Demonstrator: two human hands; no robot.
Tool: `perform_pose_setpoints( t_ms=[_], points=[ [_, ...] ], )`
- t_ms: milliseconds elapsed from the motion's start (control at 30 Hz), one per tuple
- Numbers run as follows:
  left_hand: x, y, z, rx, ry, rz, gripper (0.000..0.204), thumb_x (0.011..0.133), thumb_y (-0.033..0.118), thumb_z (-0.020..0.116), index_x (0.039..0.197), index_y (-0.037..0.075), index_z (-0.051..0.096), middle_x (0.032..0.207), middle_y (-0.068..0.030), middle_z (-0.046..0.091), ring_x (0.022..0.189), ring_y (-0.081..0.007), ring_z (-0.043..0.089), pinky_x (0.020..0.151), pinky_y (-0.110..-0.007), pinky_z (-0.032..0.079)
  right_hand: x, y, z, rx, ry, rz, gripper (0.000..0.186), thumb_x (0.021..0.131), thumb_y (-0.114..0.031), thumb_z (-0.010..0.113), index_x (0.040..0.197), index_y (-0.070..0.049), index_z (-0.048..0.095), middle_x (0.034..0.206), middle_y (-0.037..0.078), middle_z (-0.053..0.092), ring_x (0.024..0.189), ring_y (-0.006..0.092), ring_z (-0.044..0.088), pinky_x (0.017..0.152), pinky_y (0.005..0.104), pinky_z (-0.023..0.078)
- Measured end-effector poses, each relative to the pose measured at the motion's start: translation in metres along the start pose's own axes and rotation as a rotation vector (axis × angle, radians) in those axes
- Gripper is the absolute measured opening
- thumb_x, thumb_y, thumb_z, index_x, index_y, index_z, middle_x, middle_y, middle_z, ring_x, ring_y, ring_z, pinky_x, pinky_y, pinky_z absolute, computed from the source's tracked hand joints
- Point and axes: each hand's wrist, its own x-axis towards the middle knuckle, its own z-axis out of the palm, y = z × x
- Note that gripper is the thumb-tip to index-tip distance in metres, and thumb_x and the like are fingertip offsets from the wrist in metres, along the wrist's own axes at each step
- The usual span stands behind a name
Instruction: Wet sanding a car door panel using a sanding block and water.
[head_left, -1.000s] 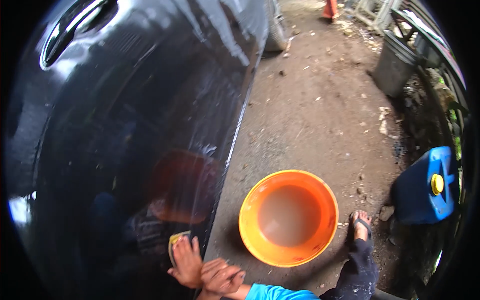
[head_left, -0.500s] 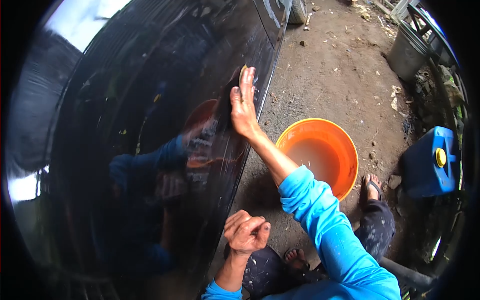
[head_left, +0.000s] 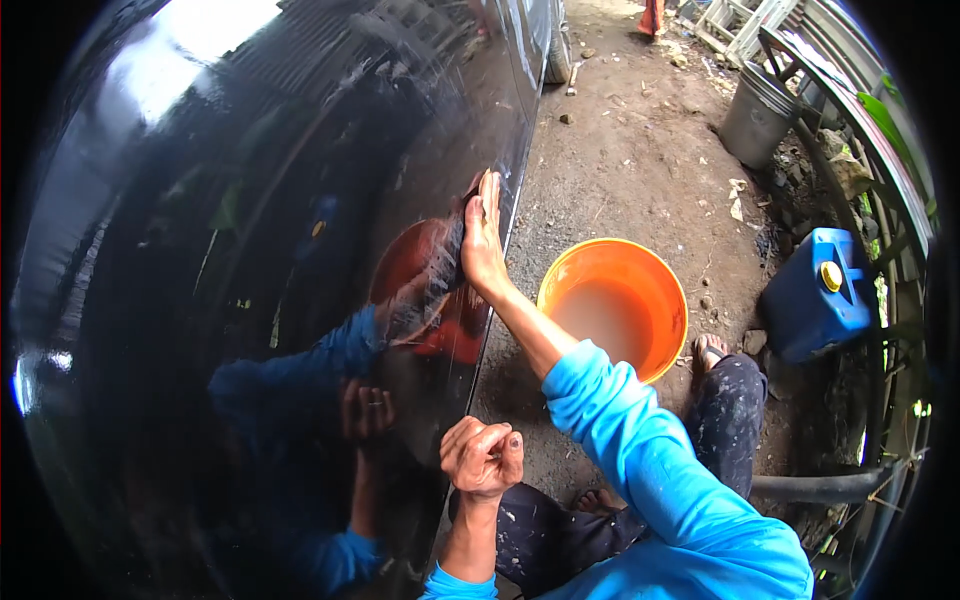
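Observation:
My right hand [head_left: 483, 245] lies flat along the glossy black vehicle panel [head_left: 300, 170], its fingers pointing away from me. Under the fingers shows the thin edge of what looks like a piece of sandpaper [head_left: 486, 176], mostly covered by the hand. Pale wet smears mark the panel beside it. Closer to me, my left hand [head_left: 482, 456] is curled into a loose fist at the panel's lower edge, with nothing visible in it. An orange bucket [head_left: 672, 330] of cloudy water stands on the ground just right of my right forearm.
A blue jerrycan [head_left: 815, 300] with a pale yellow cap stands to the right, with a grey bucket [head_left: 757, 115] beyond it. A vehicle wheel [head_left: 558, 55] shows far ahead. Stones and litter dot the dirt ground [head_left: 640, 150]. A dark pipe [head_left: 820, 488] runs at lower right.
My right hand has slid a little back toward me along the panel, still pressed flat. The left fist stays almost in place. The view has shifted, bringing more of the right side into sight.

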Motion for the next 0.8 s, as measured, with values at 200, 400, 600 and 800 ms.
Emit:
perform_pose_setpoints(
  t_ms=[200, 400, 600, 800],
  points=[
    [-0.002, -0.009, -0.006, 0.098, 0.03, 0.005, 0.015, 0.086, 0.013, 0.069, 0.08, 0.003, 0.059, 0.058, -0.0047, 0.056, 0.045, -0.019, 0.051, 0.047, -0.03, 0.042, -0.193, -0.006, 0.031, -0.006, -0.153, -0.204, 0.073, 0.101, -0.036, 0.037, 0.154, 0.002, 0.003, 0.16, 0.025, -0.001, 0.15, 0.0378, -0.005, 0.118, 0.0535, 0.0],
    [0.001, 0.012, -0.024, 0.046, 0.051, -0.008, 0.017, 0.086, 0.012, 0.064, 0.078, -0.001, 0.058, 0.053, -0.0047, 0.051, 0.043, -0.0157, 0.046, 0.043, -0.026, 0.035, 0.001, 0.039, -0.001, -0.042, -0.026, -0.107, 0.062, 0.106, -0.032, 0.024, 0.154, 0.0, 0.003, 0.162, 0.019, -0.001, 0.15, 0.0311, -0.002, 0.12, 0.0454, 0.0],
    [-0.02, 0.01, -0.035, 0.233, 0.014, -0.085, 0.019, 0.087, 0.013, 0.065, 0.077, -0.002, 0.058, 0.056, -0.0074, 0.054, 0.044, -0.0167, 0.048, 0.043, -0.026, 0.036, -0.152, 0.017, 0.017, -0.131, -0.172, -0.117, 0.074, 0.096, -0.021, 0.043, 0.151, 0.009, 0.005, 0.158, 0.031, 0.001, 0.148, 0.0423, -0.002, 0.119, 0.0533, 0.002],
    [-0.041, 0.051, -0.064, 0.408, 0.032, -0.202, 0.018, 0.083, 0.011, 0.065, 0.075, -0.004, 0.059, 0.056, -0.0076, 0.053, 0.045, -0.0175, 0.047, 0.044, -0.028, 0.035, -0.152, 0.015, 0.022, -0.126, -0.149, -0.105, 0.068, 0.095, -0.016, 0.035, 0.151, 0.009, 0.004, 0.158, 0.031, -0.003, 0.148, 0.0423, -0.004, 0.119, 0.0515, -0.002]
  ],
)
